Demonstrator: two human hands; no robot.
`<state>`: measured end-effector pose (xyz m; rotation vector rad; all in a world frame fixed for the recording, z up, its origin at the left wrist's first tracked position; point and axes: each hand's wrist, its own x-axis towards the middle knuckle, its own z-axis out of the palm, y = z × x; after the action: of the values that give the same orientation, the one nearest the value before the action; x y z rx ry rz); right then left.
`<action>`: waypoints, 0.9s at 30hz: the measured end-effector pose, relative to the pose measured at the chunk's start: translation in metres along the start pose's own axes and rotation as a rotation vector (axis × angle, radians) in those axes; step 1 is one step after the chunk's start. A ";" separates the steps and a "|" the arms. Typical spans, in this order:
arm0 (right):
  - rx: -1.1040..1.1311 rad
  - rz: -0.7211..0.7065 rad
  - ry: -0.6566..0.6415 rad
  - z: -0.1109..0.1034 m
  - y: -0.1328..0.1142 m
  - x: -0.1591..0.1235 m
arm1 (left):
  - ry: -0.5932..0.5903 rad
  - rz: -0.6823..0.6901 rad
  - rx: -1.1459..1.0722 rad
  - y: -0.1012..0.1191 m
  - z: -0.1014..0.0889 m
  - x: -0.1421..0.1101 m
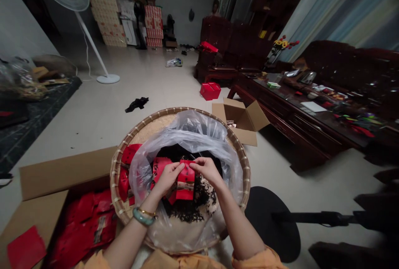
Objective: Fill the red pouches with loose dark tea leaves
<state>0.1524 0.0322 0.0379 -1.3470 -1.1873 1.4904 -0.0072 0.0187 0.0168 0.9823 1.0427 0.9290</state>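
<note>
Both hands pinch the top edge of one red printed packet, held upright over the middle of the basket. My left hand has its left corner, and my right hand its right corner. Beneath lies a heap of dark, curly dried pieces in a clear plastic bag, spread open inside a round woven basket. Other red packets rest in the bag just left of the held one. More red packets sit between the bag and the basket's left rim.
At the lower left, an open cardboard box holds many red packets. Another open box stands beyond the basket, near a red box and a long dark table. A round black base sits at right. A white fan stands farther back.
</note>
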 end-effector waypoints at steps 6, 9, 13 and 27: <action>-0.068 0.026 -0.067 0.004 0.001 0.001 | 0.048 0.055 0.132 -0.004 0.000 0.001; -0.045 0.028 -0.043 0.005 0.005 0.003 | 0.033 0.042 0.059 -0.003 0.003 0.000; 0.017 -0.010 0.044 0.004 0.013 0.007 | -0.110 -0.107 -0.079 0.000 0.002 -0.007; 0.088 -0.078 0.100 0.002 0.026 0.013 | -0.242 -0.121 -0.064 0.004 -0.010 -0.010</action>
<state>0.1499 0.0381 0.0097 -1.2861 -1.0864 1.3879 -0.0201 0.0127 0.0206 0.9422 0.8532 0.7193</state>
